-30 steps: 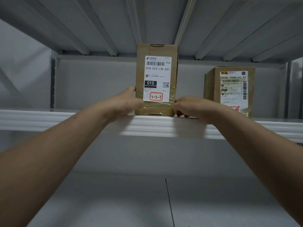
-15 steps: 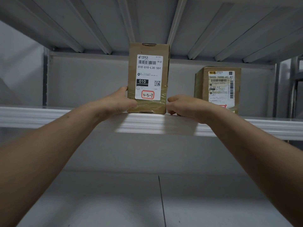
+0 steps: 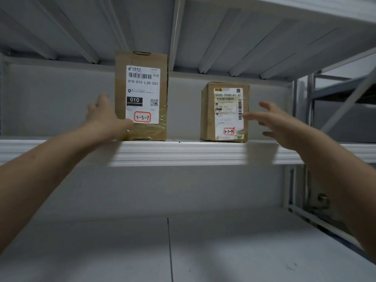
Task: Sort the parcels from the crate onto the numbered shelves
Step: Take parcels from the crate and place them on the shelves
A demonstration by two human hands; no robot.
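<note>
- Parcel 3-3-7 (image 3: 142, 94) and parcel 3-3-9 (image 3: 223, 112) both stand on the white shelf (image 3: 183, 153) up ahead. Nearest the camera, though, two bare forearms rise from the bottom corners, reaching up and forward.
- Below the arms spreads the lower shelf (image 3: 122, 251), pale grey, with a dark seam down its middle.
- Up at the white shelf's front lip, ribbed and bright, the arms' shadows lie across it.
- Left hand (image 3: 105, 117): released, fingers straight and pointing up along the left side of parcel 3-3-7. The thumb lies across the box's lower left front, right by the label, and the hand grips nothing.
- Right hand (image 3: 278, 125): released too, fingers spread wide, hanging just to the right of parcel 3-3-9. One fingertip overlaps the label's right edge, but it is blurred and I cannot tell whether it touches.
- On to parcel 3-3-7 itself: a tall brown carton, upright at the shelf's front edge. Its white label reads 010-010-L30-551, with "3-3-7" handwritten in a red box at the bottom.
- To its right and clearly apart stands parcel 3-3-9, the shorter one, also at the front edge. It is turned slightly so its left side shows, and "3-3-9" sits in a red box low on its label.
- Behind both runs the grey back panel (image 3: 50, 98), with the ribbed underside of the upper shelf (image 3: 223, 27) overhead.
- Far right, the metal frame of another rack (image 3: 335, 88) is in view.
</note>
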